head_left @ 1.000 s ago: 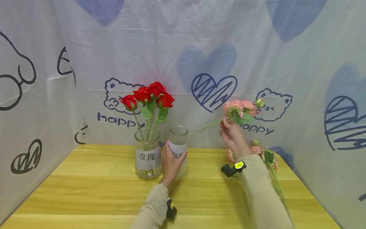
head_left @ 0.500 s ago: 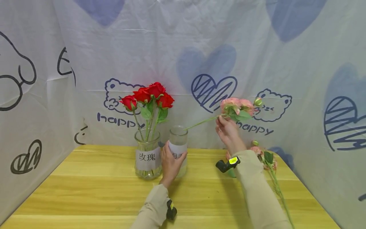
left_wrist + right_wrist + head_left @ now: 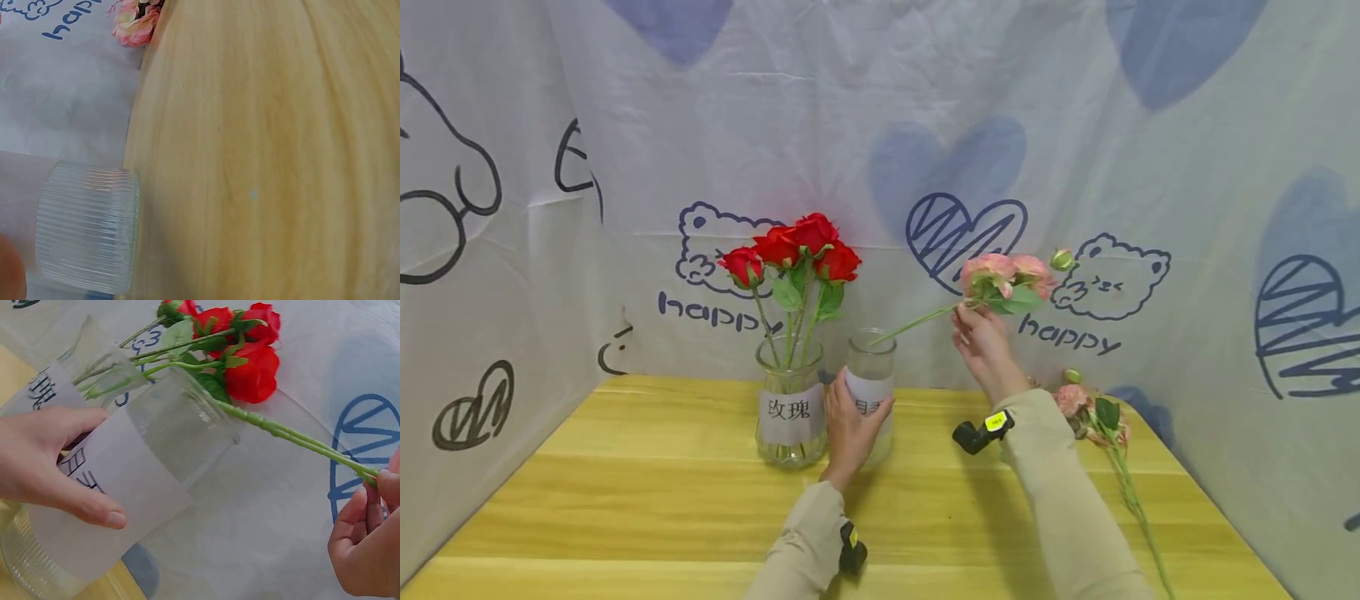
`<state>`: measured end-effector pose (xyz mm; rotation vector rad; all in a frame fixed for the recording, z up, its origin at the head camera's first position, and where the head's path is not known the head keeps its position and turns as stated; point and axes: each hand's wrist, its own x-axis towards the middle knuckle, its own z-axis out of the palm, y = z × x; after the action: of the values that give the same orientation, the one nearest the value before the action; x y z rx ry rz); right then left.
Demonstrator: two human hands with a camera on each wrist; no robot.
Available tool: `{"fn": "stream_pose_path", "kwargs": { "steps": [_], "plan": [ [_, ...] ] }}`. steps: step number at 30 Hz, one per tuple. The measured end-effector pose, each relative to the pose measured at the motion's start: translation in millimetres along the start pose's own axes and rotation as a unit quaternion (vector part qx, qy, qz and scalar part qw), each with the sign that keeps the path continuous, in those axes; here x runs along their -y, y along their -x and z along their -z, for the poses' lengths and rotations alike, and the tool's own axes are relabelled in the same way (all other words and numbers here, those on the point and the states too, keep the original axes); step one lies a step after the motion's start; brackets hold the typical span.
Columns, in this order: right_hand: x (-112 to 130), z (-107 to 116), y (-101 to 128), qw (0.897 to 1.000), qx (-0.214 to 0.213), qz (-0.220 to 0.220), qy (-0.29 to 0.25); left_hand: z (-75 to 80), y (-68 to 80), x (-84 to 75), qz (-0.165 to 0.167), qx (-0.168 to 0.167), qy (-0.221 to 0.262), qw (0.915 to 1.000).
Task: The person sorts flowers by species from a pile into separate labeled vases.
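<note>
— Since a second ago your right hand (image 3: pixel 981 337) has carried the pink stem (image 3: pixel 917 319) leftward, and its cut end now sits at the rim of the empty jar (image 3: pixel 871 392). Your left hand (image 3: pixel 850 425) has not shifted.

— How do my fingers lie?

— Your right fingers (image 3: pixel 369 512) pinch the stem just below the pink blooms (image 3: pixel 1003 279). Your left fingers (image 3: pixel 75 500) curl round the jar, thumb across its paper label (image 3: pixel 119 494).

— How far along am I?

— Judging by this, the red roses (image 3: pixel 793 250) are done: they stand in the jar (image 3: pixel 788 400) touching the left side of yours. The pink stem is only at the mouth, not yet down inside. Another pink spray (image 3: pixel 1101 425) lies on the table (image 3: pixel 662 492), well to the right of the jar, so that looks left to do.

— Any writing?

— The roses' jar reads 玫瑰. Your jar's label is half hidden by your hand; I can't read it. The cloth (image 3: pixel 880 125) behind the jar says "happy" beside drawn bears and hearts.
</note>
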<state>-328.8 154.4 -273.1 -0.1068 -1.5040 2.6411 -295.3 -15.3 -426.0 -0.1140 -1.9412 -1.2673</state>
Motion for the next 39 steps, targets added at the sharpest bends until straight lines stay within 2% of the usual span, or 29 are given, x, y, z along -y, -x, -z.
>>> {"fn": "stream_pose_path", "kwargs": {
  "steps": [11,19,26,33,36,39],
  "plan": [
    [-7.9,-17.3,4.4,0.996,-0.023,0.023,0.088,-1.2,-1.1,2.0,0.001,0.0,-0.008,1.0],
    [-12.5,-31.7,4.8,0.984,0.0,0.071,0.164,-1.9,-1.4,2.2,-0.001,-0.005,-0.011,0.9999],
    [-17.4,-42.1,7.9,0.956,0.01,0.116,0.269,-1.7,-1.3,3.1,-0.001,-0.005,-0.011,0.9999],
    [-26.4,-49.0,7.4,0.917,0.058,0.159,0.36,-0.7,-1.1,3.3,-0.007,-0.004,-0.013,0.9999],
    [-29.8,-52.2,7.6,0.909,0.073,0.164,0.376,-0.4,-1.4,2.8,-0.005,0.002,-0.011,0.9999],
    [-31.9,-54.9,8.8,0.906,0.079,0.163,0.382,-0.6,-1.3,2.7,0.0,0.009,-0.01,0.9999]
  ]
}}
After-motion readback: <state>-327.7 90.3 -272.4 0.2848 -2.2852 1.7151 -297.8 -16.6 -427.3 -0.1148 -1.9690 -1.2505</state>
